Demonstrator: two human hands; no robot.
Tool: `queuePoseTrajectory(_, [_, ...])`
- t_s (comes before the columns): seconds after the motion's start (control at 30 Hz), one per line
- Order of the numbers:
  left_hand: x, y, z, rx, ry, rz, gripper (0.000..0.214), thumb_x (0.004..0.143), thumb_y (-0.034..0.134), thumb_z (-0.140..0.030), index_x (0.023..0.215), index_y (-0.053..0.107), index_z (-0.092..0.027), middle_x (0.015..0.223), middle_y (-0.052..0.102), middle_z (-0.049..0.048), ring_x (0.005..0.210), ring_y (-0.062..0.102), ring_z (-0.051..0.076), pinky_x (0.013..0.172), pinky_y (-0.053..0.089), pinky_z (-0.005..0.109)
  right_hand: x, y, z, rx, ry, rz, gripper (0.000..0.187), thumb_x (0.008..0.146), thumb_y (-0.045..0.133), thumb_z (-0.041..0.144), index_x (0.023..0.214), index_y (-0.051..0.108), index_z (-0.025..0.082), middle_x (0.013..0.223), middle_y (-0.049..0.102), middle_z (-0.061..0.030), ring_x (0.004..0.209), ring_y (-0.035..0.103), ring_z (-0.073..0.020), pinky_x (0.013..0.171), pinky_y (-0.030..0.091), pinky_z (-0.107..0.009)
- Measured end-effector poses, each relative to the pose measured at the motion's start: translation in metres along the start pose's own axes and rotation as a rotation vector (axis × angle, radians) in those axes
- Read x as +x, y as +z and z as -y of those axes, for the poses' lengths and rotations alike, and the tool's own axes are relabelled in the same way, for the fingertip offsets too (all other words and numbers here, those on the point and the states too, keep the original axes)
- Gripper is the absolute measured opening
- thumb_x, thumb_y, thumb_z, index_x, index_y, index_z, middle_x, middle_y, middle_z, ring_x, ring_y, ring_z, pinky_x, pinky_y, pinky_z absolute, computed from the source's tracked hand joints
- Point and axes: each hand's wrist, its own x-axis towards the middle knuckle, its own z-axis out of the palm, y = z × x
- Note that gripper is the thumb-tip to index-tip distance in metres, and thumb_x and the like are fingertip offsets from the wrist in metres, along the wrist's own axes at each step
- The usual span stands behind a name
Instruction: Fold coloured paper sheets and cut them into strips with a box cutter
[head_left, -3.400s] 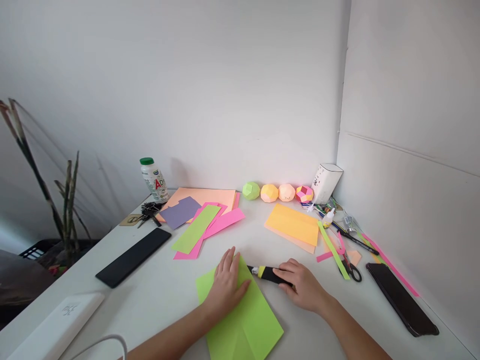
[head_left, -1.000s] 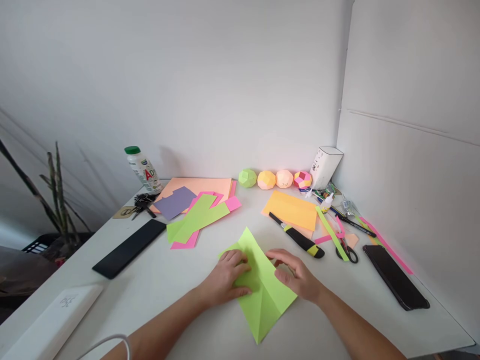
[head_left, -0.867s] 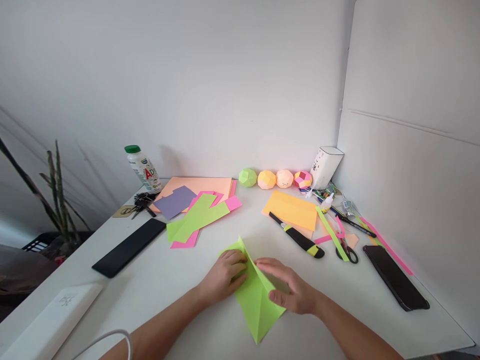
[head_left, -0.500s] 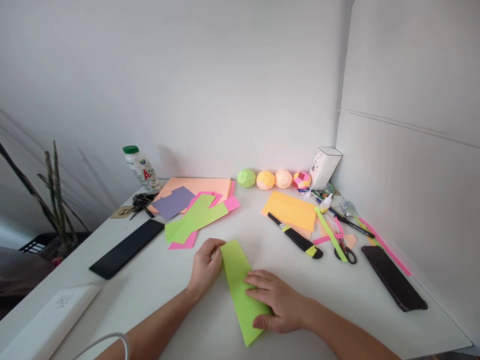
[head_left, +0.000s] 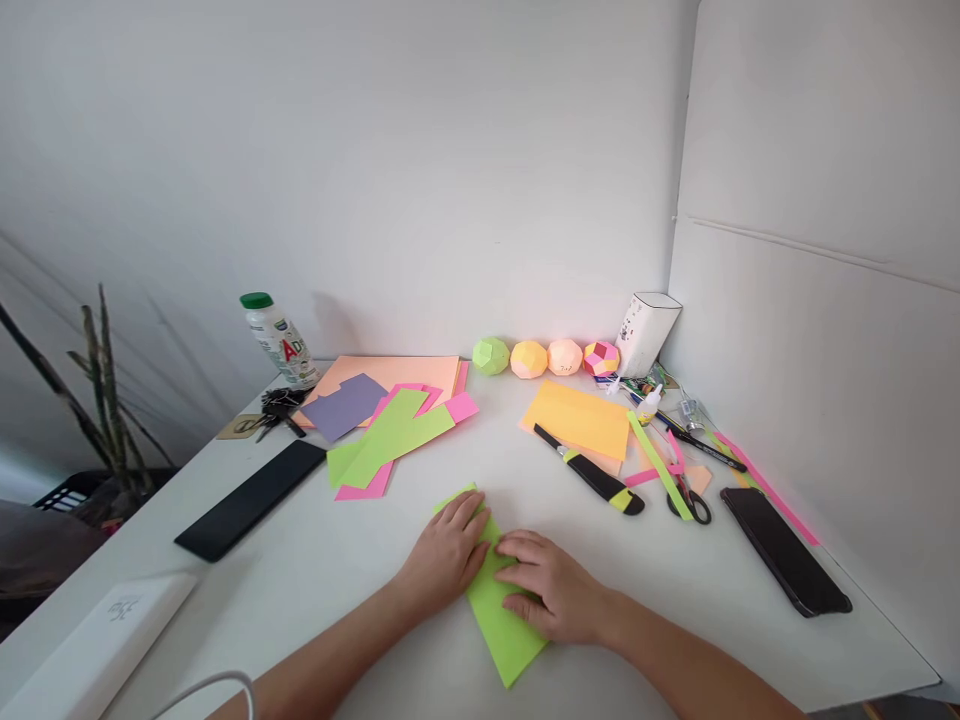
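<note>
A folded strip of lime-green paper [head_left: 504,632] lies slantwise on the white table in front of me. My left hand [head_left: 448,552] rests palm down across its far part, fingers stretched toward the top end. On the right edge and middle of the sheet lies my right hand [head_left: 551,585], its fingers apart and slightly bent, thumb on the paper. Both hands press on the sheet without gripping it. Parts of the paper are hidden beneath them.
Cut paper sheets [head_left: 394,440] lie at the back left, near a tilted white bottle [head_left: 279,345]. A utility knife [head_left: 600,482], scissors [head_left: 699,508] and a black phone [head_left: 786,552] are on the right. Several paper polyhedra [head_left: 529,360] line the wall.
My left hand has moved from the paper's left edge onto its upper part and opened out flat. My right hand stays on the sheet, shifted slightly.
</note>
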Motion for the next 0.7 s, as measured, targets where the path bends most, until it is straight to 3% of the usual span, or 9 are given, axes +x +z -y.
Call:
queuePoseTrajectory(0.13, [0.0,-0.001,0.0,0.019,-0.013,0.003,0.032,0.089,0.041,-0.025,0.118,0.053,-0.018,0.13,0.05,0.0131,0.125,0.044,0.03,0.098,0.044,0.047,0.012,0.003,-0.006,-0.158,0.048,0.018,0.037,0.086,0.054,0.033,0.119,0.059,0.016,0.135,0.05,-0.0139,0.131,0.036,-0.0254,0.107,0.033,-0.044])
queuePoseTrajectory(0.33, [0.002,-0.003,-0.001,0.077,-0.018,0.016,0.027,0.089,0.04,-0.025,0.112,0.052,-0.016,0.133,0.046,0.0162,0.128,0.039,0.033,0.098,0.043,0.048,0.024,0.006,-0.009,-0.217,0.049,-0.016,0.026,0.084,0.055,0.027,0.105,0.061,0.013,0.125,0.057,-0.0141,0.125,0.042,-0.0253,0.108,0.033,-0.042])
queuePoseTrajectory(0.7, [0.004,-0.005,-0.004,0.145,-0.021,0.071,0.027,0.087,0.042,-0.024,0.11,0.053,-0.014,0.138,0.043,0.0193,0.132,0.035,0.035,0.1,0.04,0.051,-0.019,-0.002,0.021,-0.274,0.046,0.016,0.033,0.079,0.059,0.035,0.103,0.061,0.012,0.123,0.057,-0.0159,0.118,0.045,-0.0307,0.103,0.037,-0.049])
